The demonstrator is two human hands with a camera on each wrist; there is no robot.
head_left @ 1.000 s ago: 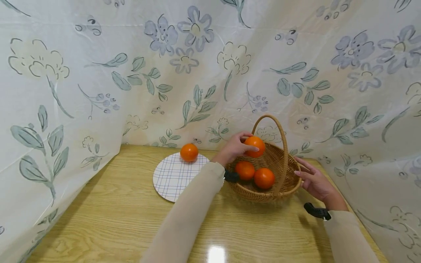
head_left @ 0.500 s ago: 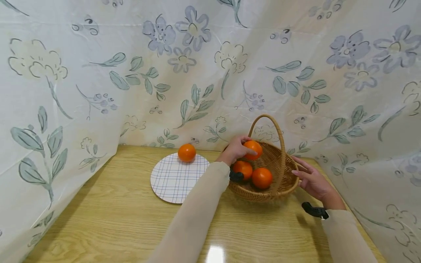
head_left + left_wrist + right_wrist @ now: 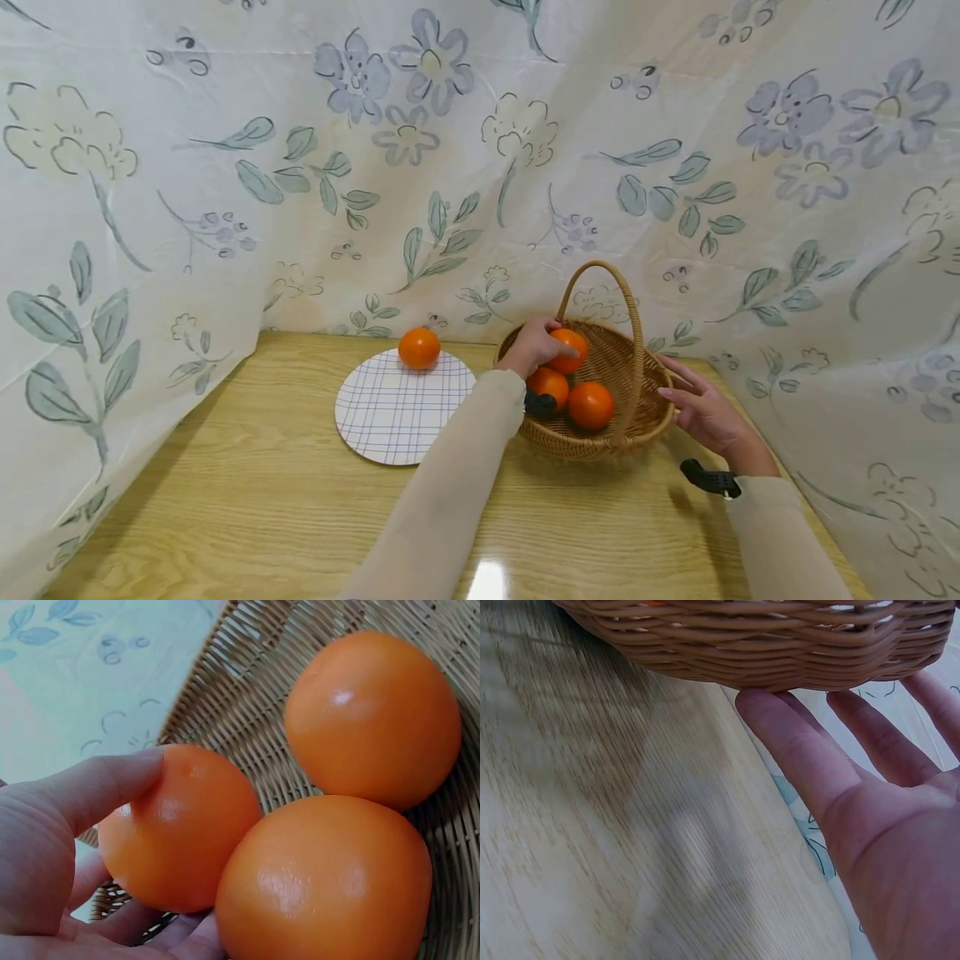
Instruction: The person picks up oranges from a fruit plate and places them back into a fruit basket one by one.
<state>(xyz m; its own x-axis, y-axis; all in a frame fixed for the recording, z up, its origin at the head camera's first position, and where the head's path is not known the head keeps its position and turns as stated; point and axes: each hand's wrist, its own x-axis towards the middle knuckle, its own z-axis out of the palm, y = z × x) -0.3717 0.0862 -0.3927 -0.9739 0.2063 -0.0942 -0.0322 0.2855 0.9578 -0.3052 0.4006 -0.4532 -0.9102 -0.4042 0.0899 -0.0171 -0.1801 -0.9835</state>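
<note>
Overall, the floral cloth (image 3: 442, 217) is hanging behind and beside the bench (image 3: 262, 500), which is carrying everything you are working with. On its right half the wicker basket (image 3: 585, 452) is sitting, its longer axis apparently running left to right; its handle (image 3: 637, 342) is arching upright across the shorter way, from far left to near right, and so is leaving you room to reach in at either side. Left of it, the round checked mat (image 3: 397, 421) is lying flat. Your right hand (image 3: 705, 410) is resting its fingers (image 3: 881, 735), spread and nearly straight, against the basket's right end, probably for steadying it. Your left hand (image 3: 531, 346) is gripping an orange (image 3: 180, 832) between thumb and curled fingers, a hold that seems to be suiting its smooth, rounded skin. That fruit is sitting low in the basket's far left; whether it is touching the bottom, these angles are not quite showing. Being nearly round, it is giving no clear long axis, though a small dimple is facing your left wrist camera. A near orange (image 3: 591, 406) and a left orange (image 3: 550, 388) are lying side by side below it, and a fourth orange (image 3: 419, 348) is resting at the mat's far edge.
</note>
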